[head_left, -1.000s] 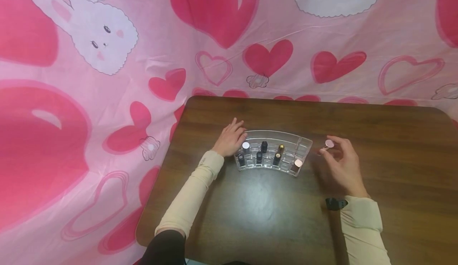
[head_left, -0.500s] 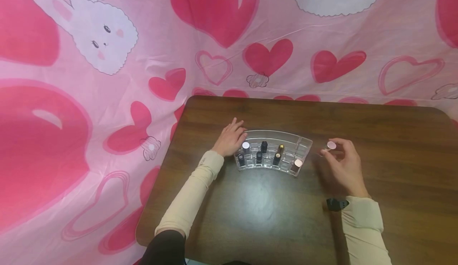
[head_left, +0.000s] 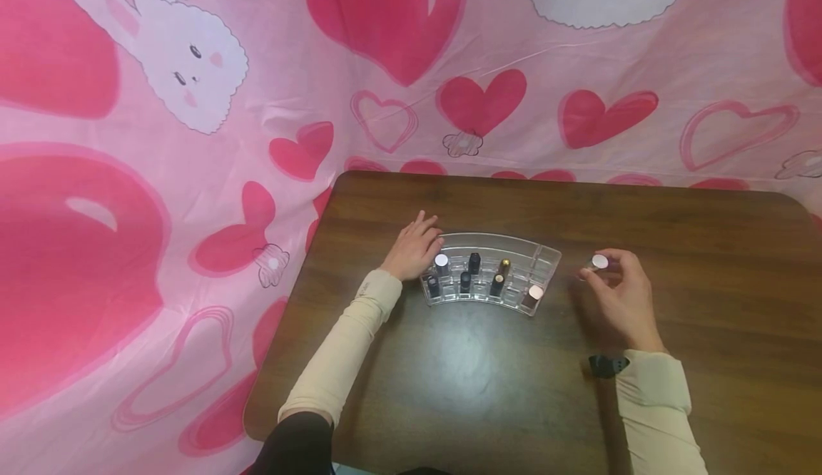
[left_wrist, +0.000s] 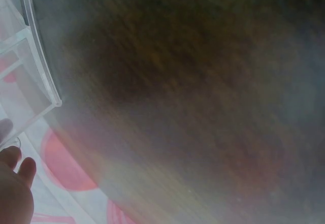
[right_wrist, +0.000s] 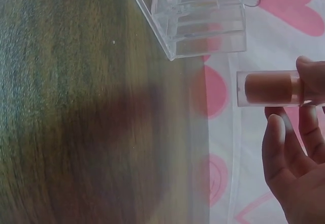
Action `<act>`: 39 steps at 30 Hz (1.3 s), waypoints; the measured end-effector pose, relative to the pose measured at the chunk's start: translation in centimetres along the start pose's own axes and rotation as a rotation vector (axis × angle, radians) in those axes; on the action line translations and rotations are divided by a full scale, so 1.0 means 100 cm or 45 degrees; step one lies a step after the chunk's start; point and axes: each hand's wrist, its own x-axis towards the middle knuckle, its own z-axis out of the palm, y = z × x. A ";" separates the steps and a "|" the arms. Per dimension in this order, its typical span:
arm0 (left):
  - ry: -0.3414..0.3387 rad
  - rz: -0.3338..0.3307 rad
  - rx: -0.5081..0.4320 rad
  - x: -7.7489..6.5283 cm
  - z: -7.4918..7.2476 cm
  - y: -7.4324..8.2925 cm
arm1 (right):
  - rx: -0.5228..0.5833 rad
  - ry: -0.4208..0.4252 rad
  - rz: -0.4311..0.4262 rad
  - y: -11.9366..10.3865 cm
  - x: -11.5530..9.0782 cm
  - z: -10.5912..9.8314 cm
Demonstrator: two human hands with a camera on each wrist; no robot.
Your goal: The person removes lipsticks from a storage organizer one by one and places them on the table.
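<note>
Clear plastic: pinching tube (right_wrist: 269, 88) near 1 end with right hand (head_left: 621, 293), resting outstretched left hand (head_left: 414, 249) at left end of tray (head_left: 488, 245). Possibly risking dropped tube through loosening pinch.

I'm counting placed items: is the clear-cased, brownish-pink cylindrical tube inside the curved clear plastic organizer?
No, the right hand holds the tube apart from the organizer.

We see rack (head_left: 491, 247) on table (head_left: 462, 389), cloth (head_left: 385, 147) behind and left of table. In rack: four tubes (head_left: 465, 282) in front row, spread from left end to right end, three more tubes (head_left: 474, 264) in row behind. Left hand (head_left: 414, 250) at rack's left end. Right of rack, apart from it, we find right hand (head_left: 624, 300) over table, holding another tube (head_left: 599, 263).
</note>
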 end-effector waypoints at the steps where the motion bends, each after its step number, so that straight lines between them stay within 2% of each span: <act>1: -0.001 0.000 0.003 0.000 0.000 0.000 | -0.001 -0.001 0.000 0.001 0.000 0.000; 8: 0.001 -0.003 0.005 0.000 -0.001 0.001 | -0.014 -0.009 -0.027 0.004 0.002 -0.001; 17: 0.009 -0.002 -0.006 -0.001 -0.003 0.003 | -0.003 -0.119 0.017 0.007 0.003 -0.003; 25: 0.010 -0.008 -0.008 -0.001 -0.002 0.002 | 0.017 -0.137 -0.003 0.010 0.006 0.000; 39: 0.028 0.008 -0.003 -0.001 0.000 0.002 | -0.011 -0.207 0.069 0.013 0.007 0.002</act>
